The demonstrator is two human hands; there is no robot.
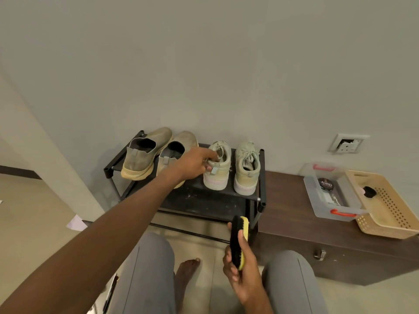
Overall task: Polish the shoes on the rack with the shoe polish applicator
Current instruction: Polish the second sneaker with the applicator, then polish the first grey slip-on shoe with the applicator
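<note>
**Shoes on rack: left hand at lace-up shoe, brush in right hand**

Shoes stand in a row on the top shelf of a black rack (261,175), heels toward the camera. Two tan slip-on shoes (145,152) occupy the left side; the pair of pale lace-up shoes sits on the right. The left hand (192,165) reaches across to the left lace-up shoe (217,165), fingers curled over its heel collar with fingertips inside the opening. The right lace-up shoe (247,167) stands just beside it, untouched.

The right hand (240,275) holds the shoe polish applicator (238,242), a black-bristled brush with a yellow back, upright in front of the rack, fingers wrapped round its lower half.

To the right, a dark wooden chest (294,223) carries a clear plastic box (326,200) with red handles, containing a polish tin (325,184). A beige perforated basket (390,214) touches the box.
</note>
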